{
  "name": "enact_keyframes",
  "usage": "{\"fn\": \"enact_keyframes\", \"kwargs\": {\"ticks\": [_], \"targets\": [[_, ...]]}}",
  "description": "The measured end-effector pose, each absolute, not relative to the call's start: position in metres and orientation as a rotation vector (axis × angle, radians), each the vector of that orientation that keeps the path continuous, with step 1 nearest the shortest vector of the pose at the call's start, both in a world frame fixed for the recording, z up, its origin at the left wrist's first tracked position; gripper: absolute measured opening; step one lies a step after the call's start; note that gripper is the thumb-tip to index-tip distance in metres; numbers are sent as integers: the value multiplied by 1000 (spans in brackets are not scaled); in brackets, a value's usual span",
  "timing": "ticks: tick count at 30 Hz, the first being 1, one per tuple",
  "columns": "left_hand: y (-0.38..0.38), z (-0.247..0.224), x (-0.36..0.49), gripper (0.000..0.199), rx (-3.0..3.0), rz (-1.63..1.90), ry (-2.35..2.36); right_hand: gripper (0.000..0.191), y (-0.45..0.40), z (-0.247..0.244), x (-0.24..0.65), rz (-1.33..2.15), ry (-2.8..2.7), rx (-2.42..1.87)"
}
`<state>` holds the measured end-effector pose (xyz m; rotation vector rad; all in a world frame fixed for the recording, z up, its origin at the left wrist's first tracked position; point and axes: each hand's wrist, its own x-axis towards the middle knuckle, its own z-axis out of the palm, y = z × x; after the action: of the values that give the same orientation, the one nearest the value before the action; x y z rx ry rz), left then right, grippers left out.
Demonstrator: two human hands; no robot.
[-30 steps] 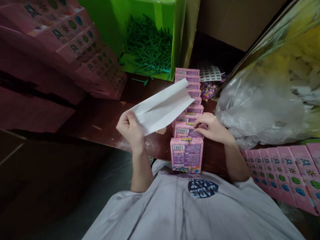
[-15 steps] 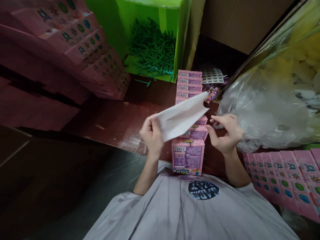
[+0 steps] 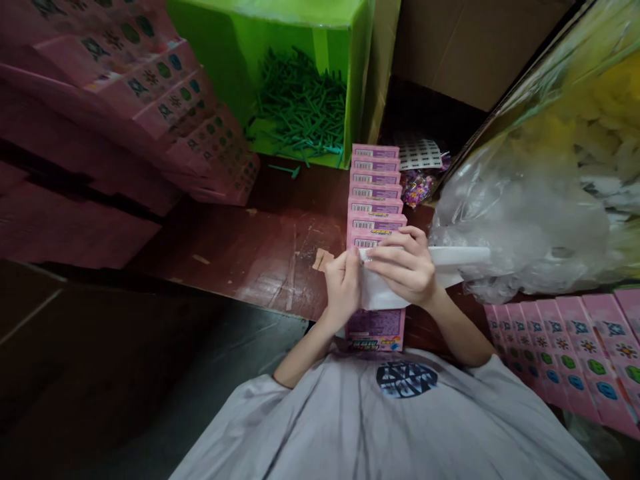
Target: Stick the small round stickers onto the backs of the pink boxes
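A white folded sheet (image 3: 383, 293), which looks like paper, is stretched across the row of pink-and-purple boxes (image 3: 375, 193) in front of me. My left hand (image 3: 344, 283) pinches its left end between thumb and fingers. Laid over its middle, my right hand (image 3: 407, 267) grips it with the fingers bent toward the left hand. The sheet's right end sticks out past the right wrist. Under both hands the sheet hides part of the nearest box (image 3: 375, 327), whose printed lower face still shows near my shirt.
Behind stands a green bin (image 3: 357, 87) holding green plastic pieces (image 3: 305, 100), with one loose piece (image 3: 285, 171) outside it. Pink boxes are stacked left (image 3: 190, 127) and lined up right (image 3: 555, 353). A large clear bag (image 3: 525, 227) bulges at right, near a packet of colourful beads (image 3: 419, 187).
My right hand, earlier apart from the sheet with its fingers open, has moved left onto it. The sheet has come down and turned level; my left hand moved right, still holding it.
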<state>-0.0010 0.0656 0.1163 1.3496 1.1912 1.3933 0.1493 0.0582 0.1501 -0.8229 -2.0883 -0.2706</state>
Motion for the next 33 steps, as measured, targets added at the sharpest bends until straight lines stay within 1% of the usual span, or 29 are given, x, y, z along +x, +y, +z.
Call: {"fn": "enact_keyframes", "kwargs": {"ticks": [2, 5, 7, 9, 12, 14, 16, 17, 20, 21, 24, 26, 28, 29, 31, 33], "targets": [[76, 110, -13, 61, 1250, 1452, 1304, 23, 56, 155, 152, -210, -1989, -884], [99, 101, -48, 55, 1033, 1706, 1523, 17, 68, 160, 165, -73, -1865, -1161], [114, 96, -77, 48, 857, 1915, 1603, 10, 84, 156, 177, 45, -1899, -1293], [122, 92, -103, 41, 747, 2038, 1609, 6, 102, 145, 186, 152, -1986, -1351], [123, 87, -126, 35, 732, 2044, 1583, 5, 122, 126, 190, 247, -2105, -1392], [119, 84, -129, 35, 726, 2023, 1594, 6, 126, 118, 190, 250, -2154, -1414], [116, 82, -126, 39, 697, 2033, 1627, 9, 124, 115, 188, 180, -2169, -1473], [115, 83, -122, 41, 687, 2041, 1638, 15, 122, 115, 188, 124, -2158, -1512], [114, 87, -109, 47, 705, 2032, 1661, 51, 114, 117, 189, 16, -2021, -1550], [113, 88, -103, 49, 723, 2010, 1664, 57, 112, 118, 190, 45, -1942, -1510], [106, 93, -82, 55, 827, 1901, 1633, 59, 105, 122, 194, 300, -1686, -1280], [98, 96, -66, 58, 936, 1820, 1573, 70, 97, 128, 198, 517, -1554, -1143], [90, 98, -53, 58, 1071, 1765, 1551, 78, 85, 134, 206, 683, -1456, -1101], [86, 99, -48, 57, 1159, 1748, 1565, 77, 76, 138, 211, 731, -1408, -1116], [82, 100, -41, 51, 1370, 1745, 1612, 66, 54, 144, 224, 762, -1330, -1162], [79, 99, -37, 40, 1571, 1756, 1587, 54, 28, 149, 236, 732, -1308, -1227]]}}
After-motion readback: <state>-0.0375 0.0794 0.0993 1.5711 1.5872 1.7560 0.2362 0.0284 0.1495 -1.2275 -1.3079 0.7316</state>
